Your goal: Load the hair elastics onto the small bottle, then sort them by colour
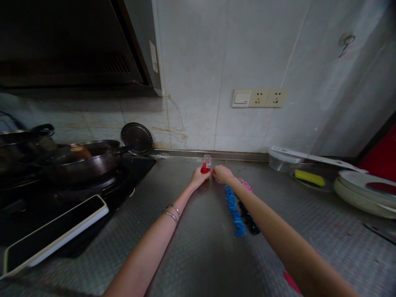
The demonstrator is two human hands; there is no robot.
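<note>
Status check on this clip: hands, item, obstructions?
Left hand gripping clear-and-red container. Right hand beside it, grasp unclear. Blue strands, black strands, pink strands by right forearm.

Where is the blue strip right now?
In the head view, the blue strip lies on the metal counter, slightly right of centre, running toward the viewer from near the right hand, just left of the black strip.

A pan (pixel 93 163) sits left of the jar (pixel 207 163).
</note>
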